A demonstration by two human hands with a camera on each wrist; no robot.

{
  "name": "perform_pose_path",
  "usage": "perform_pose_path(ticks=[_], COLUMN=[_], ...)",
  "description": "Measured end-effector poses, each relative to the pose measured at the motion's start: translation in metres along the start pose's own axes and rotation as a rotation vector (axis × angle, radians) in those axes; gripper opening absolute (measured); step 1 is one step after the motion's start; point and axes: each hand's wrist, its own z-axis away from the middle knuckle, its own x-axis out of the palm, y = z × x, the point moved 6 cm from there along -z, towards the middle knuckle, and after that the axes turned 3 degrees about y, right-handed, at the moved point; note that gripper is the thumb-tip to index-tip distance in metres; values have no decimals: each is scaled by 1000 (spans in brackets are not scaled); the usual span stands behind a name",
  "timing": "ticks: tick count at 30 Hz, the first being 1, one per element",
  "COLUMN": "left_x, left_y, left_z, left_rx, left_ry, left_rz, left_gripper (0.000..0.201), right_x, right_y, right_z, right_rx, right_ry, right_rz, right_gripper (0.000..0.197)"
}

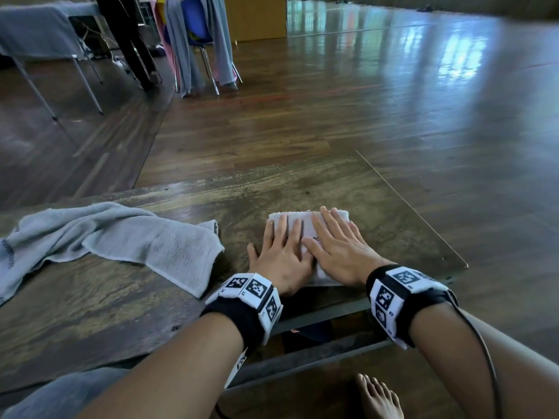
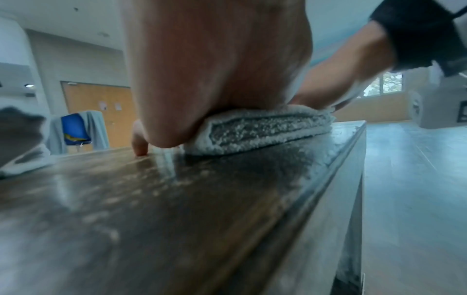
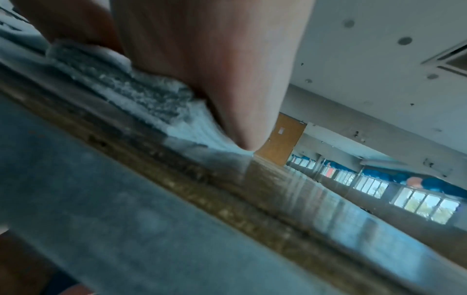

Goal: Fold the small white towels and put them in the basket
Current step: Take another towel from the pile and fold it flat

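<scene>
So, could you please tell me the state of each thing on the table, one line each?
White towel: folded into layers, flat on the table near its right edge.
Grey towel: unfolded, crumpled, lying left of the white one.
Left hand: open, fingers straight, pressing the white towel.
Right hand: open, pressing the same towel.
Basket: not in view.

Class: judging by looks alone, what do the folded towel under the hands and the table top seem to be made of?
Folded towel: looks like cotton terry, matte; its edges show fuzzy loops and stacked layers.
Table top: seemingly worn wood under a glossy coat or clear sheet; grain streaks and window glare show. Which one is unclear.
</scene>
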Motion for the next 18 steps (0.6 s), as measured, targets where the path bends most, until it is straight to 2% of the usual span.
perform_pose_path(ticks=[6, 10, 13, 18], left_x=[-3, -3, -2, -7], left_y=[-7, -13, -17, -19], left_z=[-7, -10, -10, 2], left_rx=[-57, -79, -124, -216], left_ry=[-71, -43, 32, 232], left_rz=[59, 95, 142, 218], left_gripper=[63, 61, 66, 76], right_x=[3, 3, 4, 6], right_y=[0, 0, -2, -8], right_z=[4, 12, 17, 23], right_rx=[115, 145, 157, 171], right_ry=[82, 85, 73, 66], right_rz=[-86, -99, -110, -128], right_gripper=[76, 75, 75, 75])
